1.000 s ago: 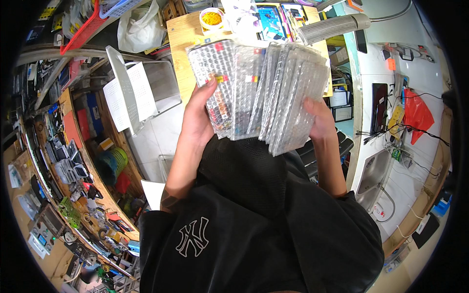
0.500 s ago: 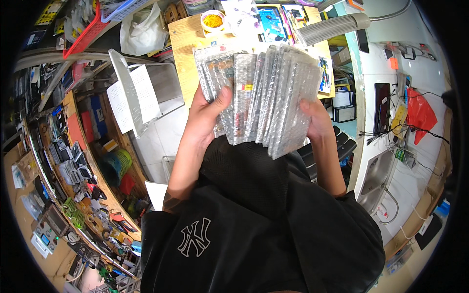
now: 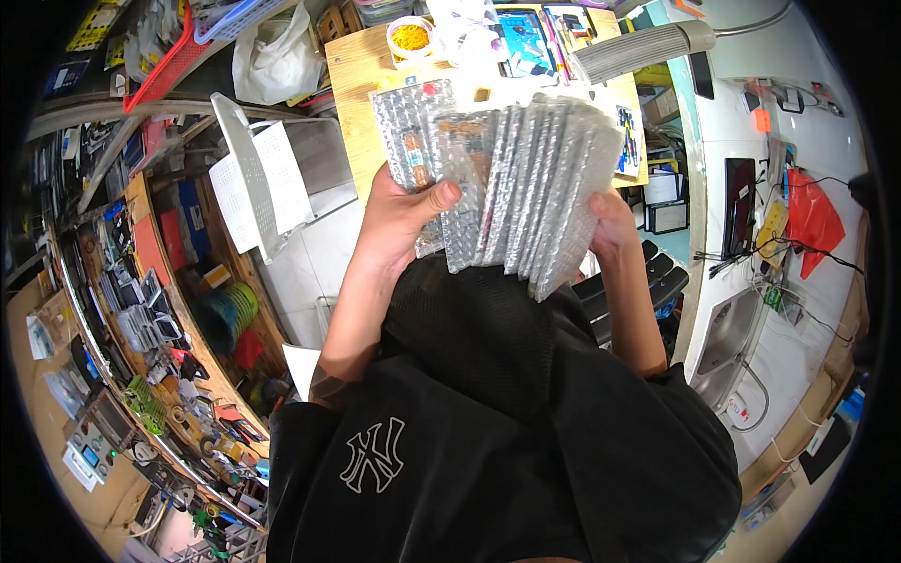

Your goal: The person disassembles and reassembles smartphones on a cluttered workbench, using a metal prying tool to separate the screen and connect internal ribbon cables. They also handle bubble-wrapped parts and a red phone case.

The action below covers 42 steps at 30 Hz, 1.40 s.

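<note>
A fanned bundle of flat, bubble-wrapped pieces (image 3: 526, 188) is held up in front of the wooden table (image 3: 352, 127). My left hand (image 3: 399, 211) grips its left side, thumb lying across the front of the leftmost pieces; some show orange-brown parts through the wrap. My right hand (image 3: 605, 225) closes on the right end of the bundle, its fingers partly hidden behind it. Below the bundle is a black jacket with a mesh panel (image 3: 469, 347) on my body.
The table holds a yellow-filled tub (image 3: 409, 41), blue mat (image 3: 524, 42) and grey lamp (image 3: 633, 54). A white perforated chair (image 3: 235, 188) stands left, beside cluttered shelves (image 3: 136, 300). At right are a sink (image 3: 727, 333), red bag (image 3: 809, 216), cables and a black seat (image 3: 648, 281).
The bundle's pieces have shifted: the front ones slid rightward, uncovering more of the leftmost piece. My left thumb has moved right across them. Both hands still hold the bundle.
</note>
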Each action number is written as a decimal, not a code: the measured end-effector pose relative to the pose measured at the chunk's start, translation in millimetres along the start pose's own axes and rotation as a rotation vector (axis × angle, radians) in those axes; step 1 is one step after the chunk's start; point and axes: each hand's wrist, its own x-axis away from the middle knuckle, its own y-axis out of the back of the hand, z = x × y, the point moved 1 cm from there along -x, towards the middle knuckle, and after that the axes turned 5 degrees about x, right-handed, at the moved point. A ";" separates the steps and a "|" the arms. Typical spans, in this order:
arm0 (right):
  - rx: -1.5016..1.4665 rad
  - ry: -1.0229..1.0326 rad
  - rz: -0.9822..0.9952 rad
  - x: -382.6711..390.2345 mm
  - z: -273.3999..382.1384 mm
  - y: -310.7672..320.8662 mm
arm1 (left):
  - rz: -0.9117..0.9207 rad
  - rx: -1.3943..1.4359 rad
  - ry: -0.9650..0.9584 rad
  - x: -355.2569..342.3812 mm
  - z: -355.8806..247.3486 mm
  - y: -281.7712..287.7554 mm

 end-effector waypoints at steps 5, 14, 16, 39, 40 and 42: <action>0.008 -0.111 0.002 2.2 -4.1 17.6 | -0.123 0.193 0.091 -3.0 -3.5 -4.2; -0.095 0.009 0.031 12.4 -6.3 25.9 | -0.026 0.159 0.142 -3.2 -7.0 -6.8; -0.090 -0.010 0.074 6.0 -11.3 23.3 | -0.058 0.020 0.228 -4.7 0.6 -11.8; 0.339 0.109 -0.365 -26.4 -57.7 -9.6 | 0.094 -0.454 0.288 -74.8 82.4 39.0; 0.443 0.122 -0.437 -30.1 -53.7 -3.3 | 0.028 -0.642 0.206 -84.6 80.6 44.1; 0.655 0.258 -0.480 -44.7 -45.5 6.0 | -0.046 -0.877 0.000 -105.9 87.3 47.4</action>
